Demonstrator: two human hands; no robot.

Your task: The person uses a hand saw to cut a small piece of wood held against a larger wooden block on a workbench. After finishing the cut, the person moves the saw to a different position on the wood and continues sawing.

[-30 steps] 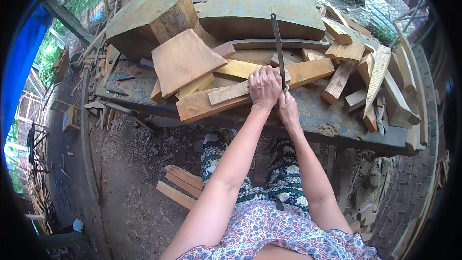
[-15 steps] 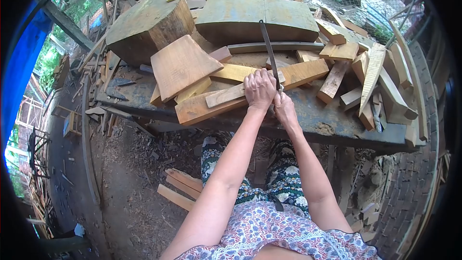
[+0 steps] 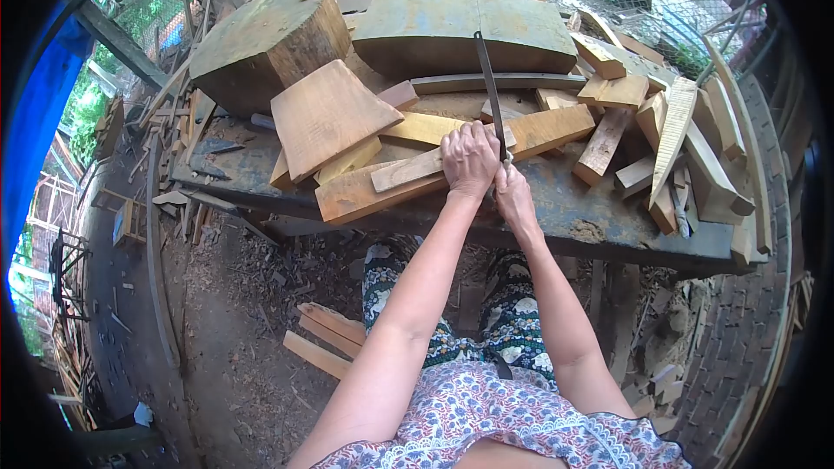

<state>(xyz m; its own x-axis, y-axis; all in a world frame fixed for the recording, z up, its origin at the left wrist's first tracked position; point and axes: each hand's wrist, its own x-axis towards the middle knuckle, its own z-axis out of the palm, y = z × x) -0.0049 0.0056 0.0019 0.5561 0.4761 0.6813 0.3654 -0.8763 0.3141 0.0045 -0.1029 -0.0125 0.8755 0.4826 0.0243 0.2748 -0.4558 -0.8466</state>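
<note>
My right hand [image 3: 514,194] is closed around the near end of a long, narrow handsaw [image 3: 490,87], whose dark blade points away from me. Fingers wrapped over it, my left hand [image 3: 470,157] presses a short wooden strip [image 3: 408,171] down onto a thick wooden beam [image 3: 356,198]. The blade stands right beside my left knuckles and crosses the strip near its right end. How deep it sits in the wood cannot be made out. The saw's handle is mostly hidden by my right hand.
The worn workbench [image 3: 556,226] carries a trapezoid board [image 3: 334,117] left of my hands. Behind lie a large wood block [image 3: 261,43] and a long, heavy timber [image 3: 460,30]. Several offcuts [image 3: 604,146] crowd the right side. Wooden sticks [image 3: 326,339] lie on the ground by my legs.
The saw's far tip has swung slightly to the right and a little farther away. My hands stay almost in the same place, still on the strip and the saw.
</note>
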